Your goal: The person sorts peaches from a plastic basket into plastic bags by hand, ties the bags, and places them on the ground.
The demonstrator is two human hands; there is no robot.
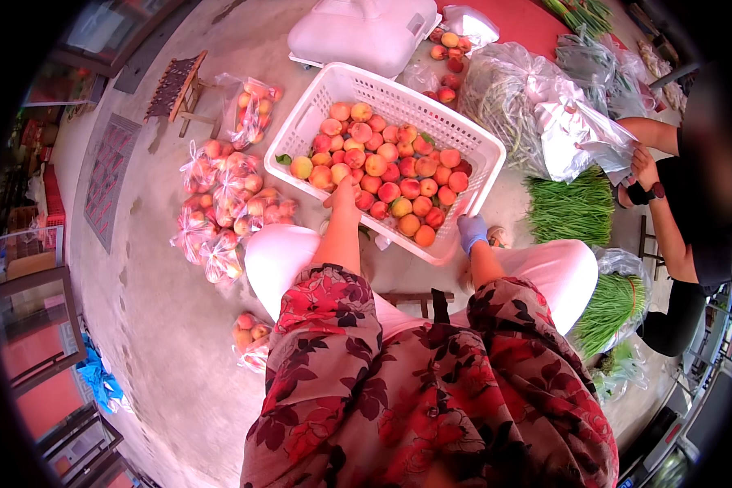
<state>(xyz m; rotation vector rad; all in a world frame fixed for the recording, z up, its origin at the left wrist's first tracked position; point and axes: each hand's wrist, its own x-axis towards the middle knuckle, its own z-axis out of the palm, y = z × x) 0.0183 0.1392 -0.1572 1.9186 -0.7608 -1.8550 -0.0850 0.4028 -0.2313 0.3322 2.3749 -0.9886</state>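
Observation:
Before me a white perforated plastic crate (399,91) holds many red and yellow peaches (375,166). It sits at an angle, its near side close to my knees. My bare left hand (343,195) is at the crate's near rim, against the nearest peaches; whether its fingers grip the rim or a fruit is hidden. At the near right corner, my right hand (473,232), in a thin bluish glove, holds the rim. A few green leaves (283,160) lie among the fruit.
Tied clear bags of peaches (226,201) stand left of the crate. Beyond it are a pale plastic box (363,36) and loose peaches (451,52). Bundled green stalks (570,207) lie at right, where another person's hands (645,168) handle plastic. A folding stool (180,91) stands far left.

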